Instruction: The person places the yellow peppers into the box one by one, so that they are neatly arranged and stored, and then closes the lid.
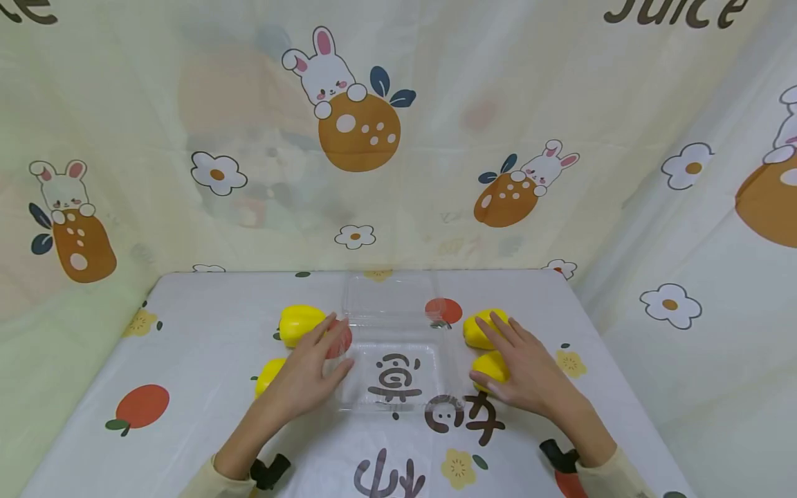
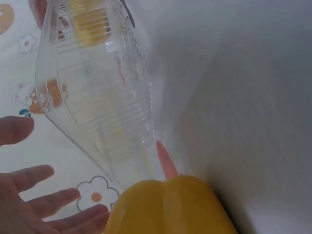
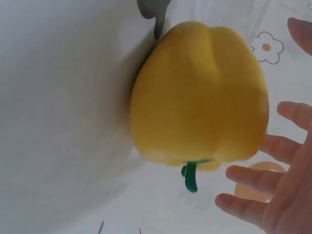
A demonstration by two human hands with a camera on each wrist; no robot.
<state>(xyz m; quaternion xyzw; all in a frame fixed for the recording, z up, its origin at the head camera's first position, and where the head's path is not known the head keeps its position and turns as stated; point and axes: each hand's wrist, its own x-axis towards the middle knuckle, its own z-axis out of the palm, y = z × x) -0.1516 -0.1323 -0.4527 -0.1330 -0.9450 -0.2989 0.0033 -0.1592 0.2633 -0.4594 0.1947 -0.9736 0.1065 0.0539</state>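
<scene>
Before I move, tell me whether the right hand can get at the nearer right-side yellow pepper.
Likely yes: the right hand is close by the nearer yellow pepper, fingers spread, nothing visible between them; the clear container sits to one side.

in the head view, the left hand (image 1: 305,377) is partly hiding both left peppers (image 1: 299,323), the right hand (image 1: 532,366) both right peppers (image 1: 475,334). the left wrist view's edges are cutting off the box (image 2: 100,92), a pepper (image 2: 168,209) and the left hand; the right wrist view's edge is cropping the right hand.
</scene>
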